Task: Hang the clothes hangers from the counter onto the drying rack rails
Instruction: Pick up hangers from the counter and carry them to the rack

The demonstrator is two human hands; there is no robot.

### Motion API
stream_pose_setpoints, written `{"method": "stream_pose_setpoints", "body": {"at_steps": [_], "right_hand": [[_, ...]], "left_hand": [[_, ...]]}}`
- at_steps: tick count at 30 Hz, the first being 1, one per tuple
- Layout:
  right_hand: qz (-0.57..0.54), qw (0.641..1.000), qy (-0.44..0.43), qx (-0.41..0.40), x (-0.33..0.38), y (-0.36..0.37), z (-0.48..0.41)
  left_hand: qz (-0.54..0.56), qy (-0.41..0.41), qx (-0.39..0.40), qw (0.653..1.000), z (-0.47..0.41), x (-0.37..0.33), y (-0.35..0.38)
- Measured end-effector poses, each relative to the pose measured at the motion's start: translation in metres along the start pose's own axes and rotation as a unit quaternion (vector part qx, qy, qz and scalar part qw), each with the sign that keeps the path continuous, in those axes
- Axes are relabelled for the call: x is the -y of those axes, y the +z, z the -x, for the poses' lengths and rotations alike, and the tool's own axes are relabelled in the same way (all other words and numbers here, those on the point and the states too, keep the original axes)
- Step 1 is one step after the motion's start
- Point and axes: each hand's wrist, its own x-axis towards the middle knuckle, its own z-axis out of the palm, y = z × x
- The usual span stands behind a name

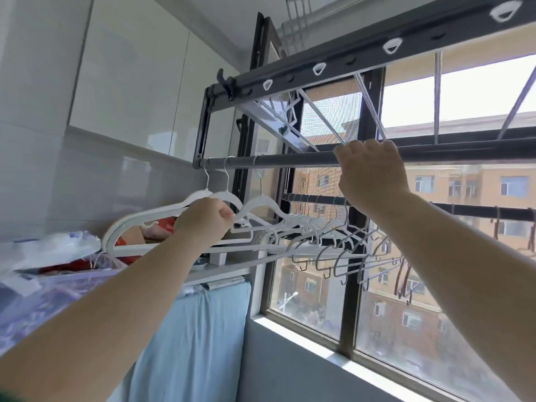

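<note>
Three white hangers hang by their metal hooks at the left end of the near dark rail of the drying rack. My left hand grips the shoulder of one of them. My right hand is raised with its fingers curled over the near rail further right. Behind, a second rail carries several more white and metal wire hangers.
The window and its sill lie straight ahead and to the right. A cluttered counter with bags and a blue cloth-covered front is at the lower left. An upper black bar with white rings crosses overhead.
</note>
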Motion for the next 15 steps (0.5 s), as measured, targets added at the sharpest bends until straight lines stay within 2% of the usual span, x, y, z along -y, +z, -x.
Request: {"method": "stream_pose_setpoints", "body": {"at_steps": [3, 5, 7, 9, 11, 15], "right_hand": [[-0.028, 0.999, 0.000, -0.021, -0.002, 0.004, 0.002], [-0.035, 0.995, -0.026, -0.085, -0.002, 0.009, 0.007], [-0.019, 0.990, -0.043, -0.134, -0.003, 0.011, 0.016], [-0.018, 0.990, -0.058, -0.129, -0.007, 0.013, 0.030], [-0.026, 0.989, -0.072, -0.126, -0.015, 0.020, 0.046], [-0.040, 0.995, -0.070, -0.052, -0.044, 0.030, 0.090]], "left_hand": [[0.009, 0.038, -0.052, 0.998, 0.006, -0.002, 0.000], [0.027, 0.074, -0.096, 0.992, 0.016, -0.007, 0.000], [0.057, 0.101, -0.108, 0.987, 0.031, -0.016, 0.003], [0.125, 0.111, -0.073, 0.983, 0.051, -0.026, 0.009], [0.182, 0.125, -0.006, 0.975, 0.070, -0.035, 0.021], [0.246, 0.126, 0.110, 0.955, 0.097, -0.056, 0.052]]}}
